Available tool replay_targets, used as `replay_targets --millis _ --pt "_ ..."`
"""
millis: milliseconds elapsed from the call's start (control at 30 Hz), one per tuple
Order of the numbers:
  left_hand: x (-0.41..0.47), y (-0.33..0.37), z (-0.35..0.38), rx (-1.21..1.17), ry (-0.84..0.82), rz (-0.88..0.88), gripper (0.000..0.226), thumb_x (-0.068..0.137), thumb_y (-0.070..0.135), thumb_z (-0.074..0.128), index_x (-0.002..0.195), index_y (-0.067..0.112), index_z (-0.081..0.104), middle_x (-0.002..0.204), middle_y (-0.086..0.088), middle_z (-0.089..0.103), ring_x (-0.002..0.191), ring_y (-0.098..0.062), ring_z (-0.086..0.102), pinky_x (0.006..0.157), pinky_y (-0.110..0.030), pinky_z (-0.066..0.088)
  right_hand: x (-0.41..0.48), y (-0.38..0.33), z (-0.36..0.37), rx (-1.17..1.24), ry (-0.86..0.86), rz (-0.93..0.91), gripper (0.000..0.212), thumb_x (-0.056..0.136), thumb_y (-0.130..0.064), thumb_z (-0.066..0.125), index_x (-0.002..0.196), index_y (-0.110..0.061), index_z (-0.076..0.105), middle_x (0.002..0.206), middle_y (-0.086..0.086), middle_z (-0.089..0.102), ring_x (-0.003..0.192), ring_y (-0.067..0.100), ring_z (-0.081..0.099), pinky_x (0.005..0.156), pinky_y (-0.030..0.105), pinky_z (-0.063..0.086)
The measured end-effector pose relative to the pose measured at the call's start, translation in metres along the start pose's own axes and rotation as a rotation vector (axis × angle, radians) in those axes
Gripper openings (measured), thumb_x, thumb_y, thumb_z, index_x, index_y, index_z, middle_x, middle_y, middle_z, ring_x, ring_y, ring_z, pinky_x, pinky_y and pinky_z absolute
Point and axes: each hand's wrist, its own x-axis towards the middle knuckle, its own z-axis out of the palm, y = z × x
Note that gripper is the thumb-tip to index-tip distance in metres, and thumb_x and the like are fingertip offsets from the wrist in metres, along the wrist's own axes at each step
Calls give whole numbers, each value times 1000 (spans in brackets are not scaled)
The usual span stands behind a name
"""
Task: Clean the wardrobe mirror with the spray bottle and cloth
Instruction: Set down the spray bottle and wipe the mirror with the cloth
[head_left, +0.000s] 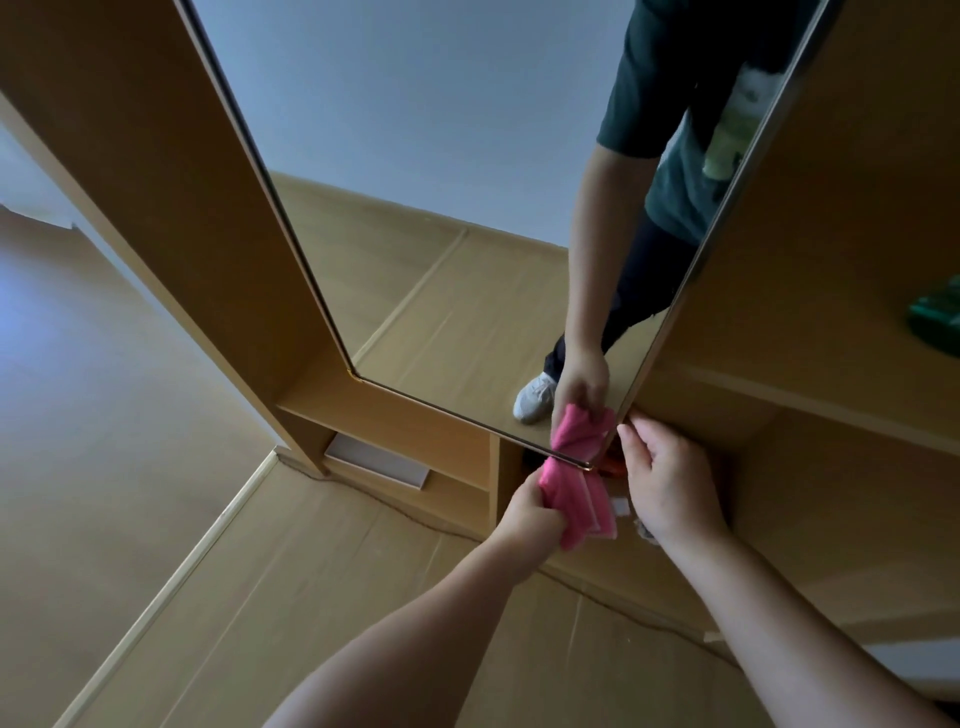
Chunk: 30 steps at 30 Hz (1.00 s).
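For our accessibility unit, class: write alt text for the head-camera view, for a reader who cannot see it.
A person's left grip holds a bunched pink cloth to the bottom right corner of a tall wardrobe mirror. The right grip touches the mirror's right edge beside it; the glass reflects the person's arm and shoe.

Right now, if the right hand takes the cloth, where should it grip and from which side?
Probably the free folded layers at the right edge of the cloth, coming from the right. The left hand fists its left side and its top presses the bottom corner of the mirror, so only that edge hangs clear, nearest the right hand.
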Motion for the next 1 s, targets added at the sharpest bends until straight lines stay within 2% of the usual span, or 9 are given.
replay_targets --millis 200,333,400,500,600,700,767,900,1000 --pt "-34 8 -37 39 -23 -53 52 76 -6 50 108 36 55 103 -8 65 80 -16 68 64 -30 56 -24 -1 -20 64 -64 124 32 97 -13 54 128 -4 60 115 10 68 107 19 64 87 28 51" --pt "-60 51 -66 46 69 64 55 73 -13 43 103 31 58 87 -7 65 58 -10 64 51 -29 52 -34 -34 -29 97 -122 73 26 96 -12 55 118 -6 67 109 5 70 104 16 65 85 22 51" --pt "-77 82 -80 41 92 132 56 73 -14 43 103 29 59 77 -4 64 54 -11 61 48 -29 50 -28 -64 -33 99 -135 -3 25 96 -14 56 117 -9 68 108 0 70 103 9 64 83 11 46" --pt "-107 131 -101 5 120 261 52 70 -15 44 102 22 61 65 0 60 50 -11 56 46 -27 46 -14 -123 -39 223 -206 -27 38 98 -30 51 133 -15 56 114 -9 62 104 -5 55 76 -3 39" --pt "-140 182 -124 -31 148 384 48 67 -10 46 101 21 61 60 6 59 51 -10 55 48 -27 46 8 -190 -44 450 -256 23 50 99 -40 41 143 -17 42 129 -10 51 119 -1 47 77 -5 36" --pt "-171 232 -147 -1 137 502 42 63 2 47 99 20 58 55 9 59 51 -10 55 49 -27 48 25 -266 -51 673 -300 39 57 95 -53 29 146 -28 36 143 -9 43 133 9 41 93 8 41" --pt "-189 264 -164 -35 102 592 33 69 9 51 102 16 55 60 3 62 54 -18 58 52 -33 50 30 -318 -54 758 -365 -20 63 87 -67 26 144 -41 32 142 -19 41 131 3 42 100 19 44" --pt "-222 322 -204 -131 22 670 41 80 45 60 116 27 49 83 2 67 74 -19 67 65 -31 55 33 -406 -57 773 -428 -160 68 66 -95 25 128 -68 28 125 -43 40 114 -23 42 94 7 40" --pt "-246 360 -230 -58 -98 716 66 71 67 62 122 31 39 81 1 66 65 -20 65 55 -29 54 40 -452 -66 880 -424 -191 94 59 -99 25 143 -55 24 149 -23 34 136 -2 34 113 29 32"
